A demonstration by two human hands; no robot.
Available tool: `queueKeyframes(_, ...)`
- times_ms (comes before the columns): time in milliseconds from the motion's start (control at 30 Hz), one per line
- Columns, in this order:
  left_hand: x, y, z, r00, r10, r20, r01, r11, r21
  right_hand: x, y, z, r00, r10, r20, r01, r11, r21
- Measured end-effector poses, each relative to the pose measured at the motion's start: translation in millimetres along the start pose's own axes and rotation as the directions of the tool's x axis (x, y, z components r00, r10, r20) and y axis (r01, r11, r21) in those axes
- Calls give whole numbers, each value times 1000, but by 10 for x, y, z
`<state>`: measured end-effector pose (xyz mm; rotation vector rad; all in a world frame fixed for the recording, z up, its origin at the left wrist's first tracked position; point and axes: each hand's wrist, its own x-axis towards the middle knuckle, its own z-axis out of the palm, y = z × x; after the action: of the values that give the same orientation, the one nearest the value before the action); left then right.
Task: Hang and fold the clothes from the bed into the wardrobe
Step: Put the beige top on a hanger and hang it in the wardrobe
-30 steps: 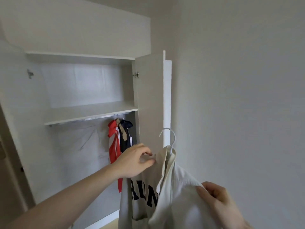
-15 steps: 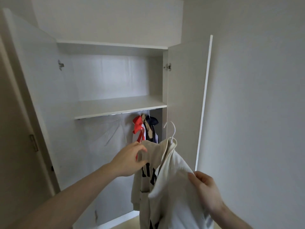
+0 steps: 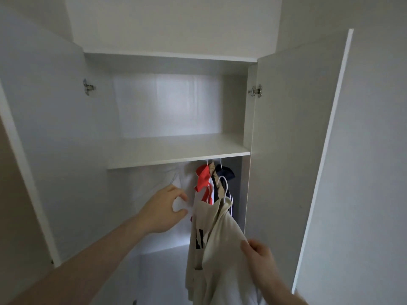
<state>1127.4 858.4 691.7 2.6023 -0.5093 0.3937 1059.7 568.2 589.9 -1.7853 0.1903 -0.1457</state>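
Note:
A cream sweatshirt [image 3: 220,245] with dark letters hangs on a white hanger [image 3: 224,186] in front of the open wardrobe. My left hand [image 3: 161,211] reaches to its left shoulder, thumb and fingers curved in a C, the thumb tip at the fabric's edge. My right hand [image 3: 256,255] grips the cloth lower down on the right. Behind the hanger hook, a red garment [image 3: 203,177], a tan one and a navy one [image 3: 225,172] hang under the wardrobe shelf [image 3: 176,154], at the right end.
The wardrobe's left door [image 3: 44,133] and right door [image 3: 295,133] stand open on either side of me. The space under the shelf to the left of the hung clothes shows only the white back wall. A plain wall [image 3: 374,150] is at the right.
The view has swung to face the wardrobe and come closer. The sweatshirt has moved in toward the hung clothes, and my left hand's fingers have spread from a tight pinch.

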Motion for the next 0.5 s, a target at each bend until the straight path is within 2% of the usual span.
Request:
queueKeyframes(233,809,-499,250,995,-65,-70,66,998,5,1113,113,307,998,50,38,-51,998,29)
queueKeyframes(400,1121,-827,329,991,-88,-97,86,996,-26,1628,140,578,993,69,98,-74,996,46)
queueKeyframes(500,1354,-997,249,982,-105,-159,105,994,-9,1907,148,728,991,83,103,-88,995,44)
